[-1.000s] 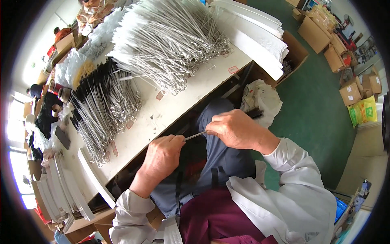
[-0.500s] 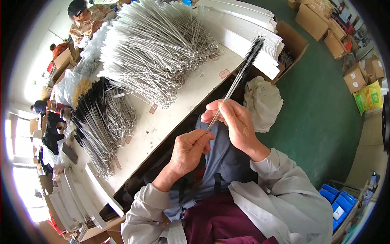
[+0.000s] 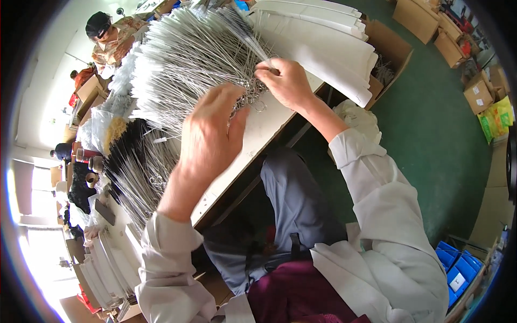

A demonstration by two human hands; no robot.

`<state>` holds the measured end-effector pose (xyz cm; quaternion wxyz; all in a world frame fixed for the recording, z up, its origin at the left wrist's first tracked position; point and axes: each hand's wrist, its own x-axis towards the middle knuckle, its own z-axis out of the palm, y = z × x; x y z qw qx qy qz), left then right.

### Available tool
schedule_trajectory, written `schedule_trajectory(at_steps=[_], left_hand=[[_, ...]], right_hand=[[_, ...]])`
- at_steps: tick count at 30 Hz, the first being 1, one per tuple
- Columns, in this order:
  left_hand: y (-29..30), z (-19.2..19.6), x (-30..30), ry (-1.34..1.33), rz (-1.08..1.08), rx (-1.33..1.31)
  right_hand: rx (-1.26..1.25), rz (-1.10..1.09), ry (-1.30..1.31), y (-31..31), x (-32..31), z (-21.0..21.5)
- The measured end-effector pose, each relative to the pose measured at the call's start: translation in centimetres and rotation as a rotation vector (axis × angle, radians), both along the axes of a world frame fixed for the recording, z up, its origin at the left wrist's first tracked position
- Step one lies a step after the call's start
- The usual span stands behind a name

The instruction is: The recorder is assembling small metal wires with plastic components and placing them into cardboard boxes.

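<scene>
My right hand [image 3: 288, 85] is closed on a few thin wire-handled brushes [image 3: 241, 29], tilted up and to the left over the table, with dark bristles at the far end. Beneath and beside them spreads a large heap of white-bristled wire brushes [image 3: 186, 64], their looped handle ends toward me. My left hand [image 3: 212, 126] is held over the near edge of that heap, close to the wire loops [image 3: 253, 92]. Its thumb stands apart from the fingers and it holds nothing that I can see. Black-bristled wire brushes [image 3: 134, 167] lie in a second pile, left of my left forearm.
White folded sheets [image 3: 318, 43] are stacked at the table's far right. Beside them an open cardboard box [image 3: 390, 54] stands on the floor above a pale bag [image 3: 358, 121]. Blue bins [image 3: 458, 274] are at lower right. Another person [image 3: 110, 40] sits at far left.
Both hands have moved from above my lap, up and left to the large brush heap. My left hand has let go of the brushes; the right has carried them over the heap.
</scene>
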<state>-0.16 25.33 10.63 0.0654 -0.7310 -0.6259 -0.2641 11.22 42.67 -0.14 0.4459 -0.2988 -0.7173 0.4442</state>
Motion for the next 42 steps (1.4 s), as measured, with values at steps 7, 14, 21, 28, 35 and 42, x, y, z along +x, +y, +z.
schedule_trajectory(at_steps=[7, 14, 21, 28, 35, 42], left_hand=[[5.5, -1.1, -3.8, 0.33, 0.143, -0.159], [5.0, -2.5, -5.0, 0.378, 0.154, -0.115], [4.7, -2.4, -5.2, 0.369, 0.118, -0.055], [4.5, -2.6, -5.5, 0.268, 0.117, -0.058], [3.9, -2.8, -5.8, 0.289, 0.101, -0.024], [3.7, -2.3, -5.4, 0.277, 0.001, 0.104]], right_hand=[[-0.042, 0.098, -0.02, 0.1, -2.2, 0.3], [-0.297, 0.168, 0.026, 0.1, -1.5, 1.3], [-0.187, 0.027, -0.102, 0.2, -2.4, 1.8], [-0.079, 0.257, 0.045, -1.9, -0.2, 0.7], [-0.168, 0.322, 0.029, -1.9, 0.3, 0.9], [-0.154, 0.315, 0.109, -2.3, 1.4, 2.2]])
